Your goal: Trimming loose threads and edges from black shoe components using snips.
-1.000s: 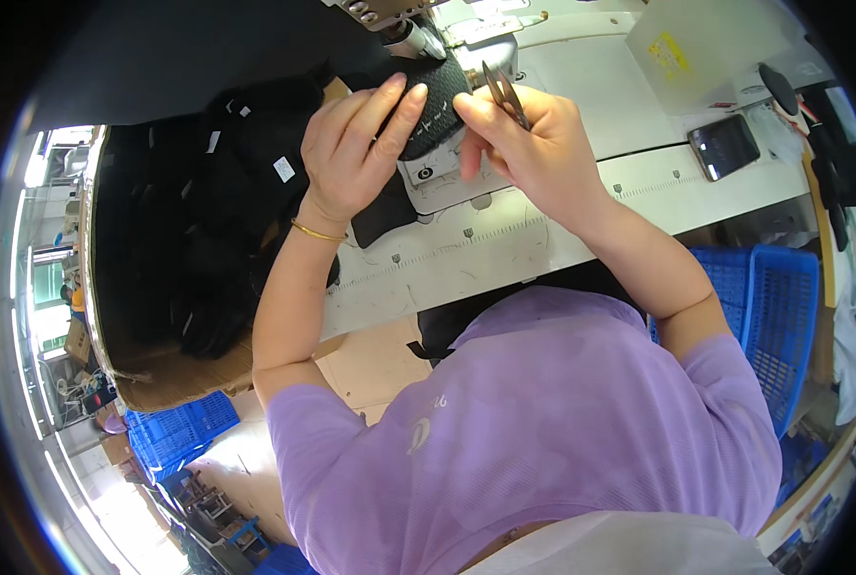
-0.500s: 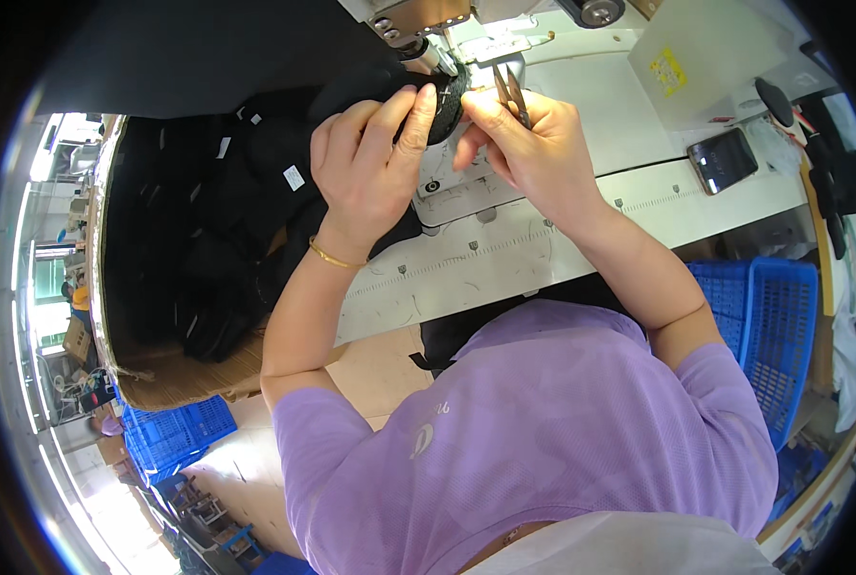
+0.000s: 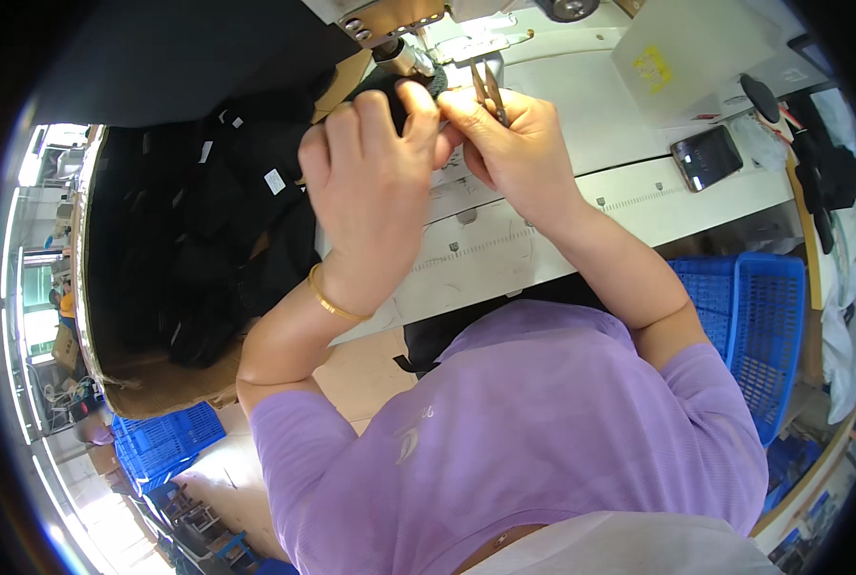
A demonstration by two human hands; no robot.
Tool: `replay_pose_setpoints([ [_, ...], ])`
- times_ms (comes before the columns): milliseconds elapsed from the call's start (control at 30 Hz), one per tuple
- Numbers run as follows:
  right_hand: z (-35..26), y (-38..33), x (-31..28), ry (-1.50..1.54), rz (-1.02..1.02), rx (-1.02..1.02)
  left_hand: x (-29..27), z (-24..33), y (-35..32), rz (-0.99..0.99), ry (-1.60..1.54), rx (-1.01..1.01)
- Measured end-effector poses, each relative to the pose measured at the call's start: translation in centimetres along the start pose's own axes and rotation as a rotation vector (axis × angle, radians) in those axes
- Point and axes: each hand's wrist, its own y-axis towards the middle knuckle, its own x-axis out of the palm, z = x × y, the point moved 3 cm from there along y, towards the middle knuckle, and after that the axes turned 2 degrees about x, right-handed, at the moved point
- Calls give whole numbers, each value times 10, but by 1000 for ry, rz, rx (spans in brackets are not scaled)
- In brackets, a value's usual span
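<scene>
My left hand (image 3: 375, 182) is raised under the sewing machine head, its fingers curled inward. Its fingertips are partly hidden, and what they hold cannot be made out. Just beyond them a black piece of textured fabric (image 3: 434, 82) lies by the needle area. My right hand (image 3: 519, 153) is close beside the left, thumb and forefinger pinched near the fabric edge. It also keeps a pair of small dark thread snips (image 3: 491, 94) gripped, the blades pointing up and slightly apart. The metal sewing machine head (image 3: 389, 27) is directly above both hands.
A cardboard box (image 3: 174, 388) of black fabric pieces with white labels (image 3: 273, 182) stands at the left. On the white machine table (image 3: 495, 251), marked with a ruler scale, lies a phone (image 3: 707, 158). Blue crates stand at right (image 3: 768, 335) and lower left (image 3: 164, 446).
My left hand has come nearer and turned, its fingers bending and covering more of the black fabric. My right hand keeps the snips beside it. The whole view has shifted slightly.
</scene>
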Motion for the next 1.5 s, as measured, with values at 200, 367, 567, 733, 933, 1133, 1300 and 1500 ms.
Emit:
replay_pose_setpoints([
  [200, 4, -2, -3, 70, -20, 63, -25, 3, -13, 91, -218, 190],
  [367, 0, -3, -8, 155, 25, 90, -21, 9, -9, 152, -359, 221],
  [567, 4, 0, -8, 146, -26, 60, -5, 4, 0, 158, -323, 162],
  [733, -1, -1, -5, 129, -26, 36, 10, 1, 5, 196, -339, 151],
  [933, 1, 2, -7, 104, -32, 47, 17, -2, 6, 192, -341, 134],
  [1133, 2, -2, -10, 76, -113, 64, 17, -6, -5, 258, -373, 63],
  [1300, 21, -9, -12, 156, -162, 37, 23, -11, -7, 184, -302, 18],
  [1500, 10, -20, -21, -29, -329, 153, 33, -31, -14, 53, -455, -52],
])
